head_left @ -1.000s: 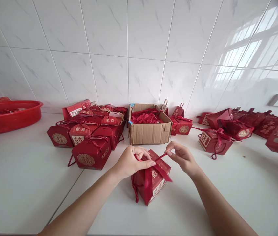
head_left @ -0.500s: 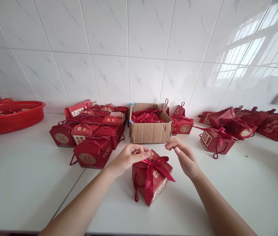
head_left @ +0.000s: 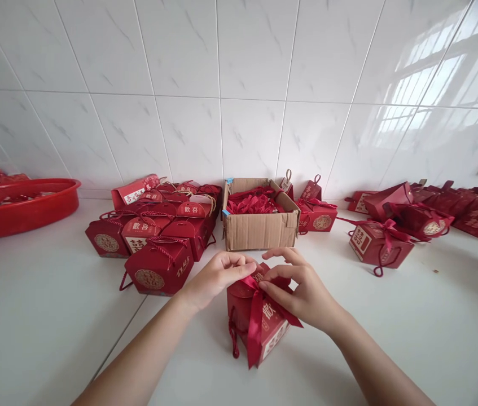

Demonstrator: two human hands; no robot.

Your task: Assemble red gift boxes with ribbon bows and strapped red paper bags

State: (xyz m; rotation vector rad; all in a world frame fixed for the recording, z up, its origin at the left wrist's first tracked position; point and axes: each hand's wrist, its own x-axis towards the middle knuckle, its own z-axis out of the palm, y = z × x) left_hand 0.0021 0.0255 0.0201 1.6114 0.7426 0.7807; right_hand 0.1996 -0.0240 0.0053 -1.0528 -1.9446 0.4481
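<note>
A small red gift box with gold characters stands on the white counter in front of me. A red satin ribbon is tied over its top and hangs down its front. My left hand pinches the ribbon at the top left of the box. My right hand pinches the ribbon's knot from the right, thumb and forefinger pressed together. Both hands meet over the box top.
An open cardboard box full of red ribbons stands behind. A cluster of red gift boxes with cord handles sits to the left, more red boxes to the right. A red basin lies far left. A tiled wall backs the counter.
My right hand let go of the ribbon end, lifted, then came back down and pinched the knot. The ribbon now sits as a bow. The other person's hand at the right edge is gone.
</note>
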